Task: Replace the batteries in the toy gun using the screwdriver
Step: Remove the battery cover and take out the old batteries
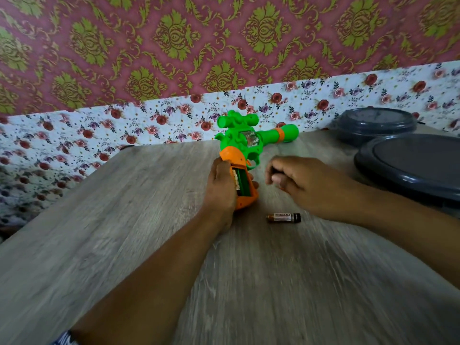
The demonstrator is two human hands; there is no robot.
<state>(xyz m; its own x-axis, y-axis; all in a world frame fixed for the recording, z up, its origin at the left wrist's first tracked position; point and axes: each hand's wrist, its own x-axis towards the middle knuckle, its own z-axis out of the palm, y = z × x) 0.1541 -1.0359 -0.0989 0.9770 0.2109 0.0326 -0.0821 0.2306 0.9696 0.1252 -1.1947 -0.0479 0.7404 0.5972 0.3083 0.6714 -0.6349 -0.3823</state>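
Battery (283, 217) lies loose on desk (124, 220) near right forearm | left hand (220, 185) grips orange handle of toy gun (245, 150), compartment open, one cell inside | right hand (298, 180) curled beside gun; contents unclear | grey lids (410, 160) far right

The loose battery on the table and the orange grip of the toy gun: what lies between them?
Only bare table, in the head view. The battery lies apart from the orange grip.

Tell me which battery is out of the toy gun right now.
The battery lying on its side on the table, just near of the right hand. The other battery sits inside the open orange grip, held by the left hand.
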